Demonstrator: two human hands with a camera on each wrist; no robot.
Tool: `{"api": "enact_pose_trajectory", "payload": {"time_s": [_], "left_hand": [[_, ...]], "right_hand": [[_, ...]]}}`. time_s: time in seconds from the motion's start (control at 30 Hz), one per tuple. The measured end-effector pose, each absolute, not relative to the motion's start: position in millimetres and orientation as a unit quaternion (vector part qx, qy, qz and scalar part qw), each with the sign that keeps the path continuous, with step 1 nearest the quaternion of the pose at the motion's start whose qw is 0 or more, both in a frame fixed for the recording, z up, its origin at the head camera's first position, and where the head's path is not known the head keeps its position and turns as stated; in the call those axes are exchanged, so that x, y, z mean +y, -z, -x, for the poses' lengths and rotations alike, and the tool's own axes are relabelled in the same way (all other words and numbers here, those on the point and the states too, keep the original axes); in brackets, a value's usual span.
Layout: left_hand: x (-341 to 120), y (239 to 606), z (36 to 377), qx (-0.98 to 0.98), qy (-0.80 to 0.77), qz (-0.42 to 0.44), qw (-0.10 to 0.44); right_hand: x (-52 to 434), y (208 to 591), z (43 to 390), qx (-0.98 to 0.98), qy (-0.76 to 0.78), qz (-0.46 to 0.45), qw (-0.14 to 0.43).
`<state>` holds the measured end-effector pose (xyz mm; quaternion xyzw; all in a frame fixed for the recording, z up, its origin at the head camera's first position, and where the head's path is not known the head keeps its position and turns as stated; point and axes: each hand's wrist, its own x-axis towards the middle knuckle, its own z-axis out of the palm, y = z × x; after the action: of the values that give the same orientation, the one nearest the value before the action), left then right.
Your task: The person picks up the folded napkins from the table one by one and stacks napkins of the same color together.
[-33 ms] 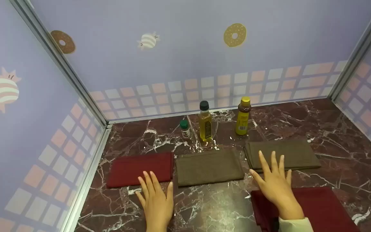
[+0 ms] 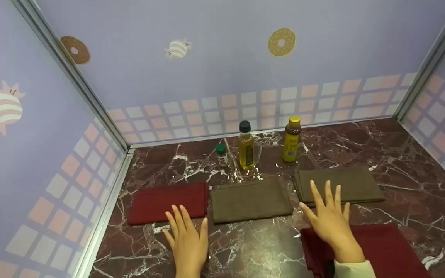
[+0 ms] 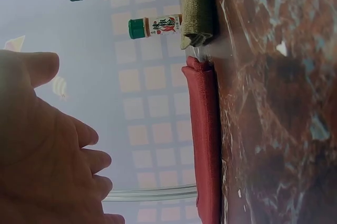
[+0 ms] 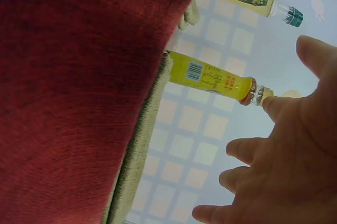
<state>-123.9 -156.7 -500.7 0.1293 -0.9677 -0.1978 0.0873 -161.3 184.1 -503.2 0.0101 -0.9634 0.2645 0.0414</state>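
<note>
My left hand [image 2: 187,241] lies open and flat, fingers straight, on or just above the marble counter [image 2: 253,247], fingertips near the front edge of a folded red cloth [image 2: 168,202]. My right hand [image 2: 328,220] is open with spread fingers; its palm is over a second red cloth [image 2: 384,251] and its fingertips reach a folded olive cloth [image 2: 357,185]. Another olive cloth [image 2: 251,200] lies between them. The left wrist view shows the left hand [image 3: 47,155] holding nothing beside the red cloth [image 3: 204,140]. In the right wrist view the right hand [image 4: 284,155] is empty above the red cloth [image 4: 73,87].
Three bottles stand behind the cloths: a small green-capped one [image 2: 221,155], an oil bottle with a black cap [image 2: 246,146] and a yellow bottle [image 2: 291,139]. Lilac walls with a tile pattern close the counter at the back, left and right.
</note>
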Motion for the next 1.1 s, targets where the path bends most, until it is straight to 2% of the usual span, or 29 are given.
{"api": "enact_pose_trajectory", "payload": {"time_s": [0.63, 0.9, 1.1], "left_hand": [[-136, 500, 124, -0.968, 0.204, -0.108, 0.098], [-83, 497, 126, -0.974, 0.200, -0.041, 0.093], [-26, 495, 125, -0.977, 0.199, 0.063, 0.040]], "right_hand": [[190, 500, 156, -0.964, -0.262, -0.004, 0.046], [225, 500, 139, -0.956, -0.289, 0.054, 0.015], [269, 506, 124, -0.944, -0.307, 0.113, -0.030]]}}
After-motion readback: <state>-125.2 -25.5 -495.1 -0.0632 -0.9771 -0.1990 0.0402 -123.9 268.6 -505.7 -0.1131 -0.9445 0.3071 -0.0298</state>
